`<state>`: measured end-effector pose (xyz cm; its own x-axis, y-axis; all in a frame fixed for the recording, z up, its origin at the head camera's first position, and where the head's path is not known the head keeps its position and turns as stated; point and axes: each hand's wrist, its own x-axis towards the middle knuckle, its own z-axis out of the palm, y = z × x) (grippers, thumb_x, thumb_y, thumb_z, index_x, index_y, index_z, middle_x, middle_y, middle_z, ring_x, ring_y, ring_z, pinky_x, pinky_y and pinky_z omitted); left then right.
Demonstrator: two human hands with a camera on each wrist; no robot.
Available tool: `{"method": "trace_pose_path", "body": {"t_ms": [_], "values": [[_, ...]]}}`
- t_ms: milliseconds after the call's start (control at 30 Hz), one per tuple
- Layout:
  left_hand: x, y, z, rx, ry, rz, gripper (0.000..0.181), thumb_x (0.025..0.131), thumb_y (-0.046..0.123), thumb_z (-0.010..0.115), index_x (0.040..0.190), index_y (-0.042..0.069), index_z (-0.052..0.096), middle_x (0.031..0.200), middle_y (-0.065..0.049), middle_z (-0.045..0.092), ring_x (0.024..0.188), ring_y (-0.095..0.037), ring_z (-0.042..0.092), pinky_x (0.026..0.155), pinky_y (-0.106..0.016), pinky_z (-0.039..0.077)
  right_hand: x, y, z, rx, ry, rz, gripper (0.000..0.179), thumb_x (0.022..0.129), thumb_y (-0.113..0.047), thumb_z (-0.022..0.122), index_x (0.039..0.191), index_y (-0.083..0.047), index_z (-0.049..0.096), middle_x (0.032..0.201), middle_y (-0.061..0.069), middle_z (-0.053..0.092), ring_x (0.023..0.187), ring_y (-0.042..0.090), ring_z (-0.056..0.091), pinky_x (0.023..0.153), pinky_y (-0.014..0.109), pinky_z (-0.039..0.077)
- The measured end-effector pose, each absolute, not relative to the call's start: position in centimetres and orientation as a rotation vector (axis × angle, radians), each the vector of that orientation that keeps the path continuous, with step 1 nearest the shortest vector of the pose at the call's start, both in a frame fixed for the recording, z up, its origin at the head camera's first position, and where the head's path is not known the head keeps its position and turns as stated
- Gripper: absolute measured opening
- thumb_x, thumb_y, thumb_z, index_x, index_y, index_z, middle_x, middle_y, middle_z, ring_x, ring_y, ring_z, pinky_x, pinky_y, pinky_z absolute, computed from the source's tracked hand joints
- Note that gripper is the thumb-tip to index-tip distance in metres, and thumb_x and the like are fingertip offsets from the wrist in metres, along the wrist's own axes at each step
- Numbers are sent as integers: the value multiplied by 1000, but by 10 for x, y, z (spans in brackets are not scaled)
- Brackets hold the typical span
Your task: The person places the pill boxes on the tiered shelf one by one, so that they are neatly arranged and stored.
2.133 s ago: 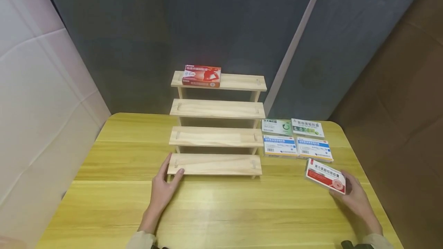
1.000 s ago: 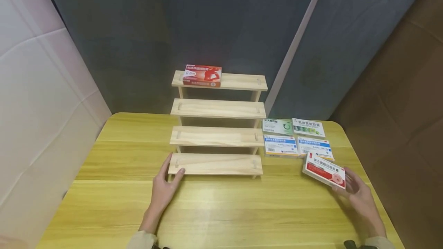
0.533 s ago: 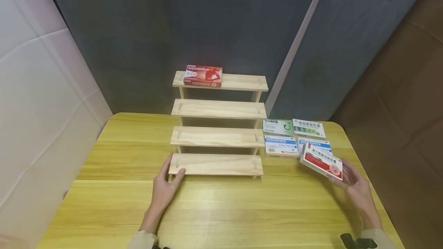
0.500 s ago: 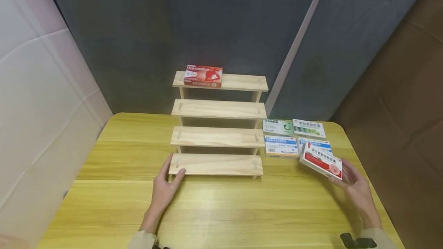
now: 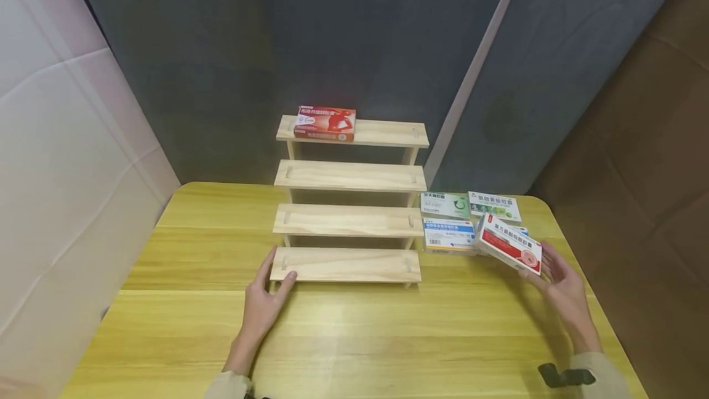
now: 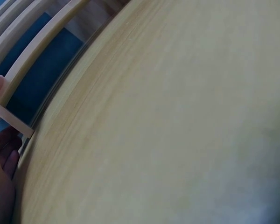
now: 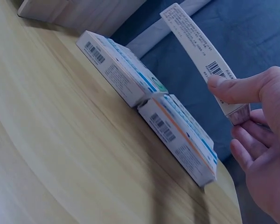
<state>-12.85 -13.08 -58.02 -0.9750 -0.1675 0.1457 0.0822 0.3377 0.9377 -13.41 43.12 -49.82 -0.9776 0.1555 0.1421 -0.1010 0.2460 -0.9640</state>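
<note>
My right hand (image 5: 565,291) holds a white-and-red medicine box (image 5: 508,245) by its right end, tilted and raised over the other boxes. In the right wrist view the thumb lies along the barcoded side of this box (image 7: 196,49), and the fingers are behind it. My left hand (image 5: 263,300) grips the left end of the lowest tier of a wooden stepped rack (image 5: 346,265), thumb on top. The left wrist view shows the curled fingers (image 6: 9,149) beside the rack's leg. On the top tier, at the left, lies a red medicine box (image 5: 324,124).
Right of the rack lie two blue-and-white medicine boxes, the left one (image 5: 448,234) in plain sight, the other mostly covered by the held box. Behind them are a green-and-white box (image 5: 443,204) and a white-and-green box (image 5: 494,205). Cloth partitions surround the wooden table (image 5: 360,343).
The right hand has carried the white-and-red box away from me and slightly left, over the right blue-and-white box. The left hand has stayed on the rack.
</note>
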Motion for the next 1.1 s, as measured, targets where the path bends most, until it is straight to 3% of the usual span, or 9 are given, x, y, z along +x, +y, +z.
{"method": "trace_pose_path", "body": {"t_ms": [300,533,1100], "values": [[-129,-131,-581,90,-2387,-1697,71,98,25,70,158,14,35,162,-20,34,152,-36,29,124,-49,25,-146,420,-492,-143,-2319,1756,84,87,3,77,158,0,31,159,13,43,114,-12,56,94,3,47],[-126,-132,-582,87,-2394,-1698,70,98,25,69,159,17,35,162,-20,33,152,-40,28,124,-51,25,-158,413,-482,-238,-2305,1721,85,89,-2,76,159,-2,28,160,20,39,116,-11,54,97,2,44],[-128,-131,-581,87,-2383,-1686,70,97,24,70,158,17,37,161,-22,35,151,-40,30,123,-51,26,-190,380,-460,-255,-1990,1783,79,78,12,79,148,0,46,146,13,55,119,6,57,98,8,47]]}}
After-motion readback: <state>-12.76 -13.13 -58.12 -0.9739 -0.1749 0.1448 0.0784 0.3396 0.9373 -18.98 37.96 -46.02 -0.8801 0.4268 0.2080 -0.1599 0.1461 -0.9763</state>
